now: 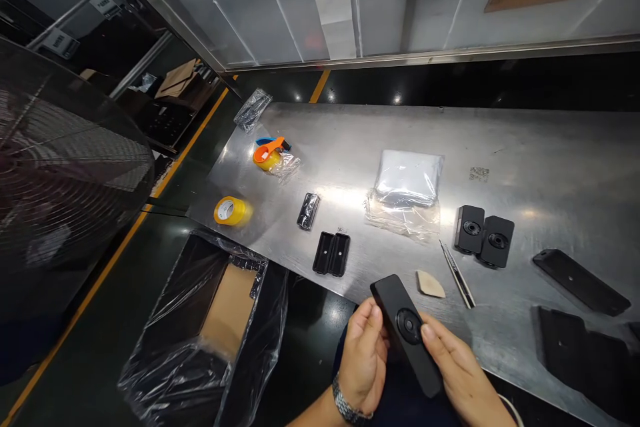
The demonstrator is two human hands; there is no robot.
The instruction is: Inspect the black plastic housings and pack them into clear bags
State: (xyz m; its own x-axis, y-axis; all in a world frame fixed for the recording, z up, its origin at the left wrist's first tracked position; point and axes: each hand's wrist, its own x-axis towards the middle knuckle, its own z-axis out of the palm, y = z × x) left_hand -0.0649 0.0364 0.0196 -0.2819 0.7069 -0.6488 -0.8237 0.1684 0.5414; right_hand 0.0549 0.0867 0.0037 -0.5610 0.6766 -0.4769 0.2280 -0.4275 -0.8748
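Between my two hands, just off the table's front edge, a long black plastic housing [390,300] with a round ringed disc in its middle is held at a slant. My left hand [363,353] pinches its left edge with thumb and fingers. My right hand [457,363] grips the opposite edge, the thumb beside the disc. Close by on the table lie a beige wedge-shaped pad [430,284] and a utility knife [457,273]. Two shorter black parts with round discs [483,236] lie side by side further right.
A steel table [340,140] carries a stack of plastic bags [407,180], open black trays [331,253], a small wrapped black piece [307,211], yellow tape [233,211] and an orange tape dispenser [270,152]. Black housings [580,280] lie right. A lined box [230,313] and fan [60,167] stand left.
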